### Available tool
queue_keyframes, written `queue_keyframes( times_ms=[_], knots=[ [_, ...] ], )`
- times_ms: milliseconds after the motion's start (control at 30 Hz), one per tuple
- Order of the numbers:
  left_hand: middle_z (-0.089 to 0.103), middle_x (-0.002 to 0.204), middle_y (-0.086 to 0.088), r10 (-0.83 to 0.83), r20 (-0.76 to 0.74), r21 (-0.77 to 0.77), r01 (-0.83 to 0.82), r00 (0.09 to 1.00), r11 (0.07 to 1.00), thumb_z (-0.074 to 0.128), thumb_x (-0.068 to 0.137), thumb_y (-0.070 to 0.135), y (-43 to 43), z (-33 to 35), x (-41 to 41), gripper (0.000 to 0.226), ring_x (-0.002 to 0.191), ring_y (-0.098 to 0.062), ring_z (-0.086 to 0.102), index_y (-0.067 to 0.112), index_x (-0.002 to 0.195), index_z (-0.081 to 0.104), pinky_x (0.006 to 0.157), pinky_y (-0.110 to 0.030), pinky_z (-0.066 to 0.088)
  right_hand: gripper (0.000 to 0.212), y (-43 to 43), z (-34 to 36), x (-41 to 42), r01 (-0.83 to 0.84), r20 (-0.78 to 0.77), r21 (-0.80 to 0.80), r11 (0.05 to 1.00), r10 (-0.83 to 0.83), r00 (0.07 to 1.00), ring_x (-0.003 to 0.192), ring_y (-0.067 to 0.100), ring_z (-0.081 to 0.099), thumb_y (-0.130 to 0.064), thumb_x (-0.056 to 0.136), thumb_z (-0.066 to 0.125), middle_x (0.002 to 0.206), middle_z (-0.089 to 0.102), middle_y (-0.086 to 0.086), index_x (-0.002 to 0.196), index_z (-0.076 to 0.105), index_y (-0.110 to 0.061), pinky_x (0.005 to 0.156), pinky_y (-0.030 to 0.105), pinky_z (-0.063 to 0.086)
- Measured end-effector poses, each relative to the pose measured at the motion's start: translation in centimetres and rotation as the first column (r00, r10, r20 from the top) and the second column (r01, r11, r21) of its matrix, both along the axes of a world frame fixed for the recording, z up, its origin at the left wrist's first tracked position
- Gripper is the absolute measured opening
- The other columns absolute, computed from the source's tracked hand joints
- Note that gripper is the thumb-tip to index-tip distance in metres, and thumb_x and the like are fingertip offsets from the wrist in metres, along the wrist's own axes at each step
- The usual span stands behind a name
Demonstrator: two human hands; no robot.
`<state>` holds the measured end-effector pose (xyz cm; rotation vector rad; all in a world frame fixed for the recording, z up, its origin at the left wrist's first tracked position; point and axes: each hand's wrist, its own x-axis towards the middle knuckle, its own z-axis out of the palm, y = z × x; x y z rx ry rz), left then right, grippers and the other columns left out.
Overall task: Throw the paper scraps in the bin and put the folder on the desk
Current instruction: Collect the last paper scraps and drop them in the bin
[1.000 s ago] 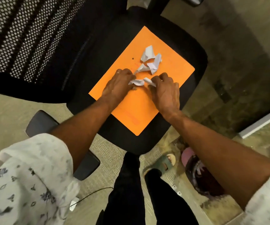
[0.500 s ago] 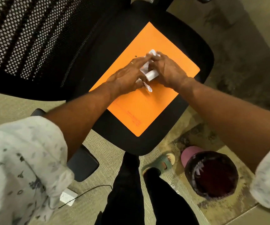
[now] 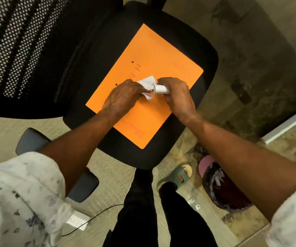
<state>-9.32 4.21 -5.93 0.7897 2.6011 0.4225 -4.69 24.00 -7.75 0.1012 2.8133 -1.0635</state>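
Observation:
An orange folder (image 3: pixel 154 56) lies flat on the black seat of an office chair (image 3: pixel 188 31). Both my hands are over its middle, bunching white paper scraps (image 3: pixel 148 82) together. My left hand (image 3: pixel 124 97) closes on the crumpled scraps from the left. My right hand (image 3: pixel 177 95) grips a rolled white piece from the right. No loose scraps show elsewhere on the folder. A dark bin (image 3: pixel 222 189) with a pink rim stands on the floor at the lower right, partly hidden by my right forearm.
The chair's mesh backrest (image 3: pixel 24 50) fills the upper left, and an armrest (image 3: pixel 58 164) juts out at the lower left. My dark trouser legs and a sandalled foot (image 3: pixel 175 177) are below the seat. A white adapter with a cable (image 3: pixel 77 220) lies on the carpet.
The scattered scraps have been gathered from the folder's upper part into one bunch between both hands. Both hands reached forward, then drew back toward the folder's middle.

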Motion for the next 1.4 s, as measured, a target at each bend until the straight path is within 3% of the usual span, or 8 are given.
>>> queue_keyframes(
  times_ms=[200,367,567,700,833,1000,1133,1400],
  knots=[
    [0.072,0.127,-0.005,0.088,-0.002,0.088,-0.087,0.996,0.992,0.060,0.100,0.012,0.1,1.6,-0.1,0.029,0.118,-0.022,0.065,0.019,0.123,0.074,0.102,-0.038,0.050,0.010,4.1,1.6,1.7,0.401,0.064,-0.133,0.906,-0.396,0.916,0.081,0.011,0.063,-0.017,0.088,0.070,0.087,0.073,0.000,0.096,0.076,-0.015,0.074,0.036,0.054],
    [0.075,0.104,-0.007,0.204,0.077,0.366,-0.218,0.976,0.905,0.068,0.095,0.011,4.1,3.0,0.6,0.019,0.091,-0.015,0.067,0.009,0.112,0.077,0.080,-0.024,0.053,0.023,9.7,2.0,6.4,0.683,0.136,-0.108,0.722,-0.670,0.730,0.075,0.024,0.064,-0.031,0.092,0.071,0.083,0.072,0.009,0.095,0.074,-0.009,0.064,0.029,0.047],
    [0.069,0.093,0.015,0.136,0.249,0.527,-0.252,0.959,0.812,0.073,0.092,0.021,15.9,3.5,5.6,0.012,0.086,0.007,0.063,0.019,0.103,0.076,0.077,-0.031,0.055,0.018,15.9,3.4,14.3,0.875,0.186,-0.171,0.452,-0.858,0.479,0.083,0.023,0.071,-0.029,0.090,0.073,0.090,0.077,0.009,0.097,0.077,-0.012,0.080,0.037,0.056],
    [0.067,0.099,0.011,-0.048,0.362,0.535,-0.165,0.931,0.829,0.076,0.088,0.040,24.6,3.5,12.4,0.039,0.088,-0.009,0.067,0.016,0.114,0.060,0.068,-0.023,0.052,0.011,19.4,3.6,21.8,0.947,0.224,-0.200,0.251,-0.929,0.294,0.087,0.023,0.071,-0.028,0.090,0.074,0.093,0.076,0.009,0.096,0.076,-0.019,0.083,0.041,0.059],
    [0.070,0.097,0.001,-0.175,0.445,0.461,-0.057,0.878,0.886,0.079,0.085,0.032,30.7,2.3,20.1,0.049,0.083,-0.016,0.067,0.017,0.125,0.056,0.072,-0.033,0.053,0.017,21.3,2.2,30.6,0.977,0.301,-0.212,0.027,-0.949,0.092,0.093,0.027,0.073,-0.023,0.090,0.075,0.099,0.077,0.010,0.103,0.076,-0.014,0.084,0.039,0.059],
    [0.071,0.106,-0.009,-0.270,0.497,0.332,0.107,0.825,0.937,0.078,0.088,0.017,34.3,-0.5,28.5,0.050,0.087,-0.015,0.060,0.014,0.134,0.058,0.072,-0.021,0.049,0.024,21.4,-1.2,40.0,0.940,0.430,-0.191,-0.284,-0.885,-0.180,0.079,0.018,0.065,-0.022,0.090,0.075,0.087,0.070,0.003,0.108,0.073,-0.008,0.065,0.027,0.052],
    [0.072,0.113,-0.013,-0.303,0.529,0.240,0.204,0.793,0.949,0.080,0.085,0.012,36.1,-4.3,34.0,0.049,0.098,-0.023,0.064,0.012,0.130,0.064,0.087,-0.036,0.055,0.032,21.5,-5.1,45.8,0.876,0.493,-0.151,-0.457,-0.803,-0.334,0.082,0.019,0.064,-0.024,0.088,0.077,0.094,0.068,0.005,0.114,0.071,-0.006,0.065,0.026,0.050],
    [0.070,0.127,-0.011,-0.389,0.484,0.095,0.395,0.784,0.914,0.073,0.091,0.019,38.2,-13.4,40.1,0.044,0.117,-0.030,0.066,0.016,0.134,0.062,0.092,-0.036,0.054,0.042,21.9,-13.4,51.0,0.739,0.660,-0.188,-0.647,-0.641,-0.392,0.088,0.024,0.064,-0.018,0.086,0.079,0.103,0.068,0.012,0.123,0.066,-0.003,0.083,0.043,0.059]
  ],
)
